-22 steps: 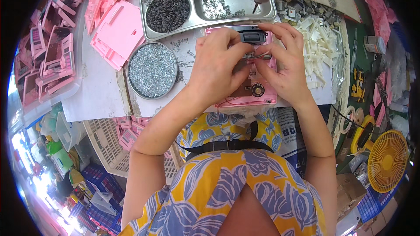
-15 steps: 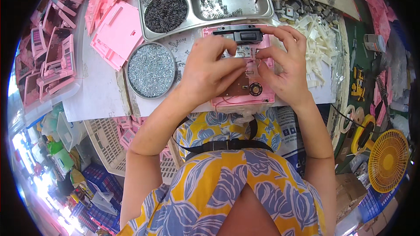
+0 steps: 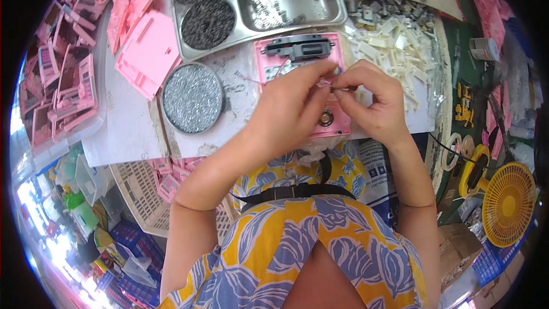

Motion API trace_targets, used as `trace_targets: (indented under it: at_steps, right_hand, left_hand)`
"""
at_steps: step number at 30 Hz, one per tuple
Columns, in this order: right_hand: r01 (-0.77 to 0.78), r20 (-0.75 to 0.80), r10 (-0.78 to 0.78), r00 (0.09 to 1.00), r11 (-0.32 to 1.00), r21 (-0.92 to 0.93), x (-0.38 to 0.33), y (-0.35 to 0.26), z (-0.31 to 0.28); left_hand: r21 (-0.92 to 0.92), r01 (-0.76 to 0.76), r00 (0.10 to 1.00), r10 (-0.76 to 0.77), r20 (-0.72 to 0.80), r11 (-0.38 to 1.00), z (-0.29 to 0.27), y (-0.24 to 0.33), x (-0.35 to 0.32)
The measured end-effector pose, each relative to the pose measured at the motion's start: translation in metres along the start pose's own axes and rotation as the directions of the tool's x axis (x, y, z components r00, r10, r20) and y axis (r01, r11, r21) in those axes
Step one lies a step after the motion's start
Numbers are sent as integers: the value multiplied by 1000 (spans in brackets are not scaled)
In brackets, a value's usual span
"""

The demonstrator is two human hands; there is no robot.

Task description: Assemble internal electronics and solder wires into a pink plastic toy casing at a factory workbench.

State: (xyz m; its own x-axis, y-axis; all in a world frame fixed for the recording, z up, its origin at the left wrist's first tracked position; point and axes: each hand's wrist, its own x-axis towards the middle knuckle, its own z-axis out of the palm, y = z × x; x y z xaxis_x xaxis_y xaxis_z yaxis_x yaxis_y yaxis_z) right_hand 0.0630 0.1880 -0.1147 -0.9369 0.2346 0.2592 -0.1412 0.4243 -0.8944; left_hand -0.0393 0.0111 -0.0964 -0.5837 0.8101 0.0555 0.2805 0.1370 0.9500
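On the table in front of me lies a pink plastic housing (image 3: 339, 127). A black mechanism (image 3: 300, 47) sits across its far end, and a round metallic part (image 3: 326, 118) shows near its close end. My left hand (image 3: 294, 103) is over the housing's middle, thumb and fingers pinched together. Opposite it, the fingertips of my right hand (image 3: 374, 103) are also pinched, almost touching the left ones. Between them is something small and dark that I cannot make out. The hands hide much of the housing's middle.
A round dish of small metal pieces (image 3: 193, 98) stands left of the housing. Beyond is a steel tray (image 3: 246, 37) with dark springs. White plastic parts (image 3: 394, 51) are heaped at right, pink panels (image 3: 150, 51) at left. A yellow fan (image 3: 508, 206) stands lower right.
Both hands have come closer together, their fingertips meeting over the housing. The right hand's fingers have left the black mechanism and curled into a pinch. The view has shifted slightly.
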Motion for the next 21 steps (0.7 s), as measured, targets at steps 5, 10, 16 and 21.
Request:
trace_targets:
  at_steps: [5, 10, 16, 21]
  right_hand:
    - [209, -5, -209, 978, 977, -40, 2, 5, -3]
    - [263, -49, -268, 962, 961, -88, -2, 15, -6]
    - [232, -83, -263, 961, 935, -268, -29, 9, -56]
    - [172, -809, 482, 335, 813, 556, -101, 26, -182]
  left_hand:
    - [-96, 256, 948, -231, 218, 962, -14, 3, 24]
    - [64, 172, 954, -183, 237, 983, -14, 10, 32]
    - [-88, 217, 965, -200, 168, 972, -6, 7, 25]
    - [-139, 98, 995, -100, -5, 985, -4, -8, 9]
